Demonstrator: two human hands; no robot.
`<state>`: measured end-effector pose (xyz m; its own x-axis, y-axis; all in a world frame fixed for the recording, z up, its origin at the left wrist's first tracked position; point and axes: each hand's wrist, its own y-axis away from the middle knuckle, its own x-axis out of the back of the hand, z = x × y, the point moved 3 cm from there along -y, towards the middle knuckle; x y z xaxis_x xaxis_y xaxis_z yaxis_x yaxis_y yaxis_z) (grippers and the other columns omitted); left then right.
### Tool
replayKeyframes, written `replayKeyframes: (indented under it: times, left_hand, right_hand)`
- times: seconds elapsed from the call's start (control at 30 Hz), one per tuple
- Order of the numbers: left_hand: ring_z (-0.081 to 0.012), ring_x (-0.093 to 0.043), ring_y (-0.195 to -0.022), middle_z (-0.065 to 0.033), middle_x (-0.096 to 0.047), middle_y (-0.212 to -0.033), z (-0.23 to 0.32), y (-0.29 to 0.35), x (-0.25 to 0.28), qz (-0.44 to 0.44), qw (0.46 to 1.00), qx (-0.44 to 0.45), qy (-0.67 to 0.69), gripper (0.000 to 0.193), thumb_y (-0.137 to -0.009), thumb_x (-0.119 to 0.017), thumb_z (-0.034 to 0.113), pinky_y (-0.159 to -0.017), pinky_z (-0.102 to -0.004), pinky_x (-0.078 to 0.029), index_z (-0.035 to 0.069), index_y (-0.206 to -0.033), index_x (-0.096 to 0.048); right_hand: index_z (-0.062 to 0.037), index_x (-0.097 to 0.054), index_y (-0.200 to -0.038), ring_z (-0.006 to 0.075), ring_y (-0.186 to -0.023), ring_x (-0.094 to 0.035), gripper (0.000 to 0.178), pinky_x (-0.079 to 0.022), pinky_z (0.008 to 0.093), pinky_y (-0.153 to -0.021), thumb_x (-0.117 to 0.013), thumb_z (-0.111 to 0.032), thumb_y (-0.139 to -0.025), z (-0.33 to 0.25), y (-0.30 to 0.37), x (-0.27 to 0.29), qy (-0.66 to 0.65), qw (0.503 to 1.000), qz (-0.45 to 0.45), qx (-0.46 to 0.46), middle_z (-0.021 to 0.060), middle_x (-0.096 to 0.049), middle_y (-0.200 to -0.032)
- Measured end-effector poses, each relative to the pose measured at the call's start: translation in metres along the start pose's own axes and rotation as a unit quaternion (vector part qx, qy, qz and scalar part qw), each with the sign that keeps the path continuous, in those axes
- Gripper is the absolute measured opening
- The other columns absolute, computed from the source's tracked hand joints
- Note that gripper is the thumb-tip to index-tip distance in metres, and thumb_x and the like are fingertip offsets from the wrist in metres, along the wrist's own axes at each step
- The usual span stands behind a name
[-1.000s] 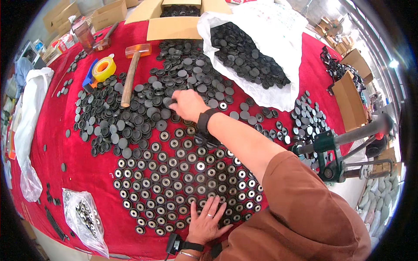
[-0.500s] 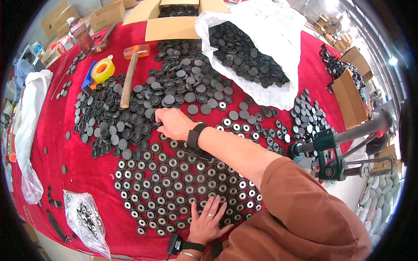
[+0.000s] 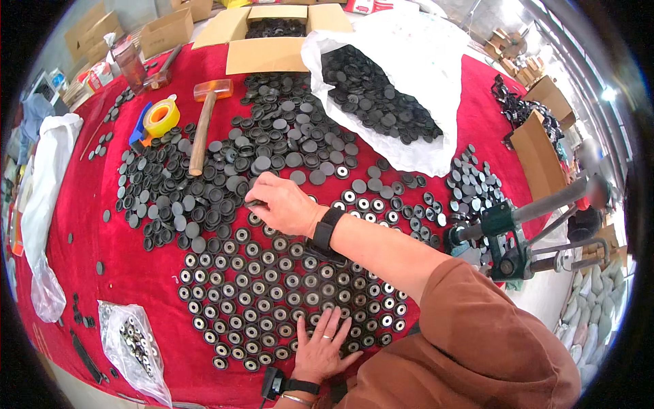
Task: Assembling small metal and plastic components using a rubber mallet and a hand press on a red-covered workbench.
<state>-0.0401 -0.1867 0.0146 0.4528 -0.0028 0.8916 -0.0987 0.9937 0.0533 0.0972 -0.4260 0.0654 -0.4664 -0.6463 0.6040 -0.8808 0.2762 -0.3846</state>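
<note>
In the head view, I look down on a table spread with red cloth (image 3: 136,273), with two bare hands reaching in from the lower right. The right hand (image 3: 289,208) is stretched forward over the middle of the table, its thumb and fingers pinched on a dark cap (image 3: 255,203). That cap sits at the fingertips, between the heap of loose caps (image 3: 204,167) beyond it and the ringed caps (image 3: 235,293) nearer me, which stand close together in rough rows, pale metal rings facing up. The left hand (image 3: 319,351) lies palm down with its fingers spread, gripping nothing, at the near edge of those rows; whether its fingertips press on any of them I cannot tell. A mallet (image 3: 201,140) with a wooden handle lies across the heap, with a yellow roll of tape (image 3: 162,117) to its left. At the far edge stands an open carton (image 3: 266,63), and right of it a white sack (image 3: 409,48) gapes, showing more black caps inside. A green metal press (image 3: 507,238) stands at the right. At the lower left, a clear bag (image 3: 153,382) holds small metal pieces.
</note>
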Motion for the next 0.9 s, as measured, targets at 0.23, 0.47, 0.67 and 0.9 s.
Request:
replayKeyframes:
  times: [0.23,0.47,0.67,0.9]
  left_hand:
    - [-0.0194,-0.035,-0.137,-0.0046,-0.042,-0.146,0.000,0.000,0.001,0.015,1.000,-0.004,-0.005,0.073,-0.076,-0.060,0.067,-0.109,-0.0653,-0.016,0.020,-0.131,-0.056]
    - [-0.0195,-0.037,-0.136,-0.0046,-0.042,-0.147,-0.001,0.001,-0.002,0.025,1.000,-0.009,-0.008,0.072,-0.076,-0.060,0.068,-0.108,-0.0661,-0.018,0.020,-0.130,-0.057]
    - [-0.0200,-0.041,-0.133,-0.0043,-0.044,-0.145,0.001,0.000,0.001,0.028,0.999,-0.008,-0.014,0.072,-0.076,-0.060,0.069,-0.106,-0.0662,-0.020,0.021,-0.130,-0.057]
    - [-0.0266,-0.029,-0.142,-0.0113,-0.036,-0.150,0.004,0.001,0.008,0.036,0.998,-0.025,0.034,0.081,-0.076,-0.065,0.062,-0.113,-0.0649,-0.011,0.015,-0.139,-0.046]
  right_hand:
    - [-0.0009,-0.065,-0.090,0.0320,-0.082,-0.061,0.014,-0.051,0.0387,-0.076,-0.069,-0.004,-0.077,-0.006,0.008,0.004,0.002,0.998,0.053,0.037,0.0132,-0.055,-0.092]
    - [-0.0038,-0.067,-0.093,0.0284,-0.070,-0.063,0.018,-0.053,0.0348,-0.063,-0.074,-0.008,-0.077,-0.007,0.003,0.007,0.050,0.994,0.075,0.056,0.0096,-0.060,-0.080]
    - [0.0078,-0.062,-0.092,0.0205,-0.058,-0.068,0.019,-0.055,0.0335,-0.051,-0.065,-0.009,-0.083,0.015,0.026,-0.004,-0.218,0.882,-0.160,-0.385,0.0162,-0.067,-0.077]
    - [-0.0114,-0.068,-0.076,0.0191,-0.066,-0.066,0.002,-0.053,0.0298,-0.058,-0.070,-0.013,-0.075,0.033,-0.060,0.102,0.216,0.968,-0.094,0.082,0.0037,-0.066,-0.069]
